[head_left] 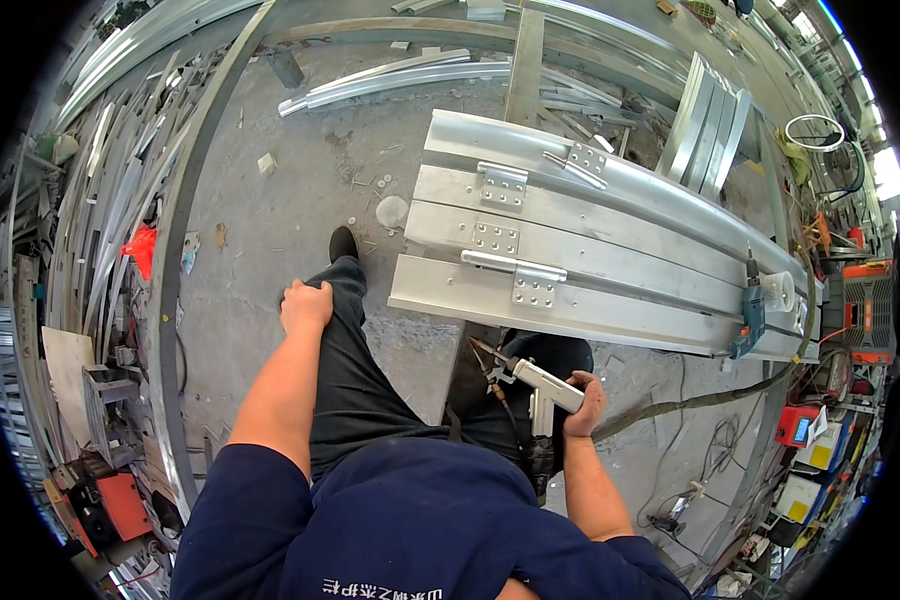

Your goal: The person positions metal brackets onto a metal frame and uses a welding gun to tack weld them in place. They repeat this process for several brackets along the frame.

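Observation:
My left hand (307, 306) rests on my left thigh near the knee, its fingers draped over the dark trousers, holding nothing. At my right thigh, my right hand (585, 404) curls against the rear end of a white welding gun (547, 386). The gun's nozzle points to the upper left, and a cable hangs from near its front. Part of my right hand's grip is hidden. Ahead and to the right lie long aluminium profiles (610, 235) side by side. Hinges (503, 186) with several rivet-like dots sit on them near their left ends.
A blue power drill (751, 315) lies on the profiles' right end beside a clear plastic tub (778, 292). A thick hose (670, 403) runs rightward from my right side. Metal offcuts (95, 230) crowd the left beyond a steel beam (170, 300). An orange machine (869, 312) stands at right.

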Demonstrator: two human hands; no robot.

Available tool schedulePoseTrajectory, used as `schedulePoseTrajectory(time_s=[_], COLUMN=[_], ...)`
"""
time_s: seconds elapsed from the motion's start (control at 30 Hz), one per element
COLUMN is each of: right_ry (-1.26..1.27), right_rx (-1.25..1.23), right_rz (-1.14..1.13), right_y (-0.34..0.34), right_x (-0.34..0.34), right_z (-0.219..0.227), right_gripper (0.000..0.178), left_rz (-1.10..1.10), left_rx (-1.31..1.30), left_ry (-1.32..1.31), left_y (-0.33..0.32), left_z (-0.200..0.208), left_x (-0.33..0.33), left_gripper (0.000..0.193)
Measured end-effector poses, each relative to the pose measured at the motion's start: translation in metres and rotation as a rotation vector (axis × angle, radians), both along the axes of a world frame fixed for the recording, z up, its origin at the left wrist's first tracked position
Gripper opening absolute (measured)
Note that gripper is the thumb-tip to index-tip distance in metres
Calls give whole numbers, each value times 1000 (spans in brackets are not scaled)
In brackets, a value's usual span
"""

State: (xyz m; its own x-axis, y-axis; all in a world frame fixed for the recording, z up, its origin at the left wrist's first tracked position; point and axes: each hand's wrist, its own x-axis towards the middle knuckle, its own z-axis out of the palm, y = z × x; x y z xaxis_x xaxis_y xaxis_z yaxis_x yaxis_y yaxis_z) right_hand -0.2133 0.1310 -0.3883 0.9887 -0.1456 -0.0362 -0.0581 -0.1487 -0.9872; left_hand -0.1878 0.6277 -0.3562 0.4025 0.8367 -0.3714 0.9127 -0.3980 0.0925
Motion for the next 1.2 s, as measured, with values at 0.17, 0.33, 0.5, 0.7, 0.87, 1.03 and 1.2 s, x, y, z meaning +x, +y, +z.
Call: schedulePoseTrajectory(time_s=[0.17, 0.33, 0.5, 0.7, 0.87, 1.03, 1.2], right_ry=[6, 10, 26, 11, -2, -4, -8], right_rx=[1, 29, 47, 42, 74, 71, 67], right_rz=[9, 5, -14, 0, -12, -5, -4], right_y=[2, 2, 3, 2, 4, 2, 4], right_x=[1, 1, 0, 1, 1, 1, 2], right_z=[4, 5, 7, 7, 7, 6, 9], right_gripper=[50, 47, 46, 46, 46, 46, 46], left_rz=[-4, -2, 3, 4, 0, 2, 0], left_rx=[8, 1, -5, -13, -5, -1, -7], left_ry=[0, 11, 17, 3, 1, 6, 14], left_y=[1, 2, 1, 0, 0, 1, 0], left_z=[-2, -1, 2, 1, 1, -3, 0], left_x=[-1, 0, 1, 0, 1, 1, 2], left_gripper=[62, 62, 62, 63, 64, 64, 64])
